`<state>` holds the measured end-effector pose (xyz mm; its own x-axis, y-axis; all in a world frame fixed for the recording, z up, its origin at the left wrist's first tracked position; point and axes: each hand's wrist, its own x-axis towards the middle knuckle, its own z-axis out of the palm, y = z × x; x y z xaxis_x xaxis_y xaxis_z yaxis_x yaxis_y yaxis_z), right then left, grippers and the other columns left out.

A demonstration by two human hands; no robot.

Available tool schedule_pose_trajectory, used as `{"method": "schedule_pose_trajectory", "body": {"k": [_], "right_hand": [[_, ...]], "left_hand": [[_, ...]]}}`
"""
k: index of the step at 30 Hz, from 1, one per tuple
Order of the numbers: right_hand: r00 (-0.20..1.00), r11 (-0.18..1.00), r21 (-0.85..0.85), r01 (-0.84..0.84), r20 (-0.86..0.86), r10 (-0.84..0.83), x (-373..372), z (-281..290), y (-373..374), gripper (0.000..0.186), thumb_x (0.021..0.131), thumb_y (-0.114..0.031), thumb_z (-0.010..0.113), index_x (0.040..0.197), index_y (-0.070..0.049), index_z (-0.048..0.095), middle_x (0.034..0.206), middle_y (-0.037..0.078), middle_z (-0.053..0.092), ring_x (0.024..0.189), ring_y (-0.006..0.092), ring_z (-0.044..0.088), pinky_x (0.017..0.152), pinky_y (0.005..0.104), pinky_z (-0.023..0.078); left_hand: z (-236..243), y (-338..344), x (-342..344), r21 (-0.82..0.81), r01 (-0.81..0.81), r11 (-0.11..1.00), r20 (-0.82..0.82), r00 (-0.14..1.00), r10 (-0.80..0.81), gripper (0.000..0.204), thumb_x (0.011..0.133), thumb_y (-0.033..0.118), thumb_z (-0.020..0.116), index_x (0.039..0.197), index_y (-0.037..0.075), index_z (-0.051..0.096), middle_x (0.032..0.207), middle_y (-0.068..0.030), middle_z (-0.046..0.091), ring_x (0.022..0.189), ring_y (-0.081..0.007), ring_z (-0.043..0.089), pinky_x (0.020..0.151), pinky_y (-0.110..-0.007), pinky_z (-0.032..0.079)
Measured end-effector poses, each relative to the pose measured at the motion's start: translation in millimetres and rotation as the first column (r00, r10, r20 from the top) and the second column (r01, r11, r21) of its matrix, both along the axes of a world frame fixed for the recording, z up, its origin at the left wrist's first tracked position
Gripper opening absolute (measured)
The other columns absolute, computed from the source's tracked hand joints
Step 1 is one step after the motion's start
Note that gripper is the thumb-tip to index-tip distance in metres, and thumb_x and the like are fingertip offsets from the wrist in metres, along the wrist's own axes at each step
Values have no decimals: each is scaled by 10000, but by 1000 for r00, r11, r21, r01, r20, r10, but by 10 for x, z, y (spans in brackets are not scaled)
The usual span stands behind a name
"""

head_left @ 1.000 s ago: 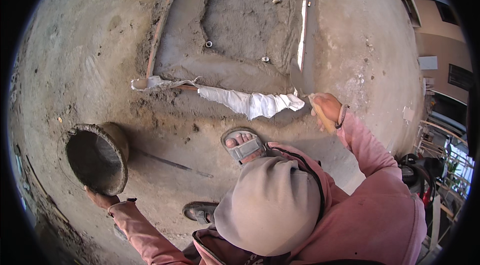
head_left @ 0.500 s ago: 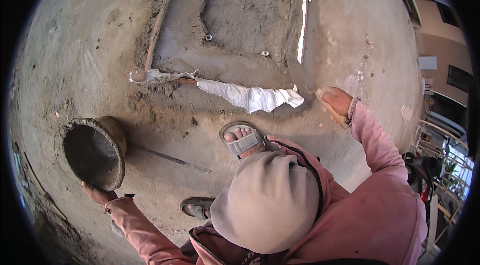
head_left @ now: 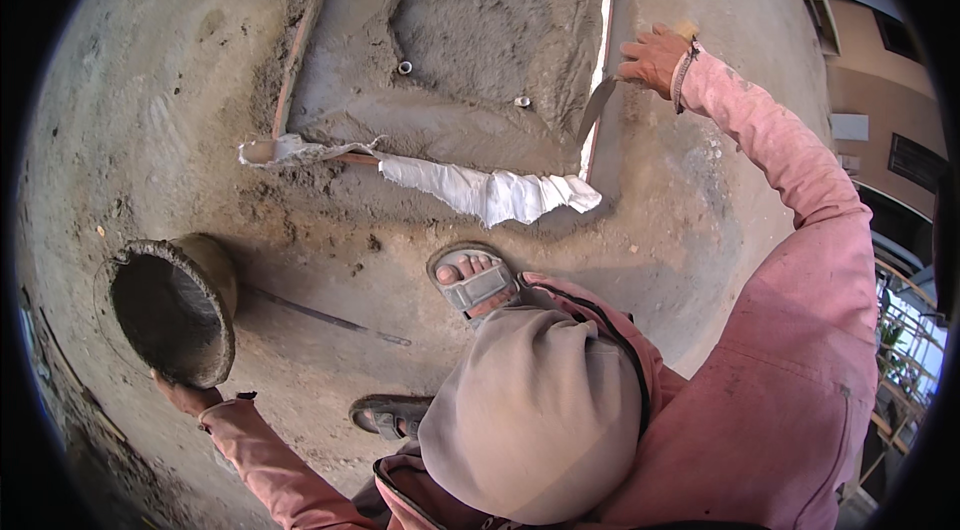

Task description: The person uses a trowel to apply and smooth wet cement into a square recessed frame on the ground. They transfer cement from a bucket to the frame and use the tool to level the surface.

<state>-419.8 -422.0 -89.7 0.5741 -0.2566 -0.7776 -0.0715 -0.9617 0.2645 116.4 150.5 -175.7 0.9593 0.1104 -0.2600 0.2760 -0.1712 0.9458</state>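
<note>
A mortar-crusted bucket (head_left: 222,275) tips toward me at the left, grey inside. My left hand (head_left: 187,395) is closed on its near rim. At the right, my right hand (head_left: 655,60) grips a trowel (head_left: 597,110) by its wooden handle, mostly hidden by the hand. The trowel's blade hangs down over the right edge of a square bed of wet cement (head_left: 380,120). Rough mortar (head_left: 470,25) fills the middle of that bed, and several short white pipe ends (head_left: 522,102) stick out around it.
A torn white sack strip (head_left: 480,192) drapes over the bed's near edge, and a thin form strip (head_left: 300,40) borders its left side. A dark rod (head_left: 325,315) lies on the concrete floor beside the bucket. My sandalled foot (head_left: 475,280) stands just behind the bed.
My right hand has swung up and away from me along the bed's right edge, turning the trowel so its blade points down toward me. The left hand still holds the bucket.
</note>
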Motion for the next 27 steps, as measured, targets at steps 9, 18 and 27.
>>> {"method": "schedule_pose_trajectory", "body": {"k": [9, 18, 27], "right_hand": [[996, 996, 28, -90, -20, 91, 188, -460, 210, 139, 816, -182, 535, 895, -221, 644, 991, -6, 555, 1009, 202, 534, 887, 373, 396], [999, 1000, 15, 21, -30, -21, 164, -521, 74, 110, 785, -212, 613, 889, -229, 646, 1007, -26, 565, 1011, 178, 547, 869, 389, 374], [987, 968, 195, 161, -16, -161, 39, -839, -225, 196, 698, -201, 670, 885, -234, 621, 932, -34, 583, 968, 193, 567, 858, 404, 357]], "left_hand": [[11, -108, -36, -57, 5, 998, -107, 994, -11, 443, 892, 307, 510, 1212, 1, 489, 1196, -152, 522, 1067, -282, 534, 914, -405, 451], [-93, 157, 133, -7, 78, 997, -71, 994, -78, 451, 887, 328, 498, 1192, -4, 501, 1176, -139, 545, 1046, -290, 550, 911, -404, 459], [82, -136, -123, 93, 7, 996, -17, 1000, -5, 457, 888, 336, 500, 1195, -3, 493, 1206, -139, 525, 1051, -291, 548, 901, -407, 462]]}}
